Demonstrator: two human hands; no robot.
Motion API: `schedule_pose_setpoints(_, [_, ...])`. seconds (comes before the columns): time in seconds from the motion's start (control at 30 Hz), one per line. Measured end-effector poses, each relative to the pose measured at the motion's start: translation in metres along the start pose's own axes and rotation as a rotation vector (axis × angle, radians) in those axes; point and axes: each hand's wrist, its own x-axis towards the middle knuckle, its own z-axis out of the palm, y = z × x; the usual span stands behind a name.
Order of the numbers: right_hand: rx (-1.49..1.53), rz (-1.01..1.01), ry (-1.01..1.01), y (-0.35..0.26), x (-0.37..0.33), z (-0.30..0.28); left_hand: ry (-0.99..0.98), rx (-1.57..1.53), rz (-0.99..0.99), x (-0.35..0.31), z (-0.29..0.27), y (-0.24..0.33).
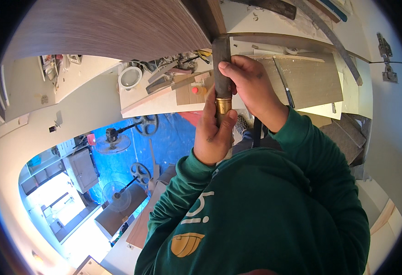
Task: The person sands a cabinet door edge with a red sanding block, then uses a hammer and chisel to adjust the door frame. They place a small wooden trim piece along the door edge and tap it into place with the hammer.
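Note:
Both my hands are wrapped round a dark grey, leg-like cylinder (221,82) with a brass-coloured collar (223,106), held in front of my chest. Its far end meets the corner of a large wood-grain panel (118,27); whether the two are joined I cannot tell. My left hand (211,137) is closed round the near end just below the collar, its thumb along the side. Higher up, my right hand (252,82) is closed on the dark part, thumb on top. The piece's near end is mostly hidden by my left palm.
On the white bench behind lie a wood-faced board (306,82) with a dark pen-like tool (289,96), a small bottle with a red cap (198,90) and a white ring (130,77). A long grey strip (336,43) crosses at right. Fans (112,140) stand below left.

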Motion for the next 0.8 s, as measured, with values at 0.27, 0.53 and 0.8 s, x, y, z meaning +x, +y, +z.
schedule_pose_setpoints(0.27, [0.092, 0.016, -0.092, -0.002, 0.002, -0.007, 0.045, -0.126, -0.106, -0.003, 0.005, 0.009])
schedule_pose_setpoints(0.53, [0.216, 0.141, -0.078, 0.029, -0.012, -0.047, 0.078, -0.018, -0.16, -0.002, 0.005, 0.011])
schedule_pose_setpoints(0.8, [0.178, 0.377, 0.067, 0.117, -0.042, -0.12, 0.127, 0.104, -0.169, -0.005, 0.004, 0.014])
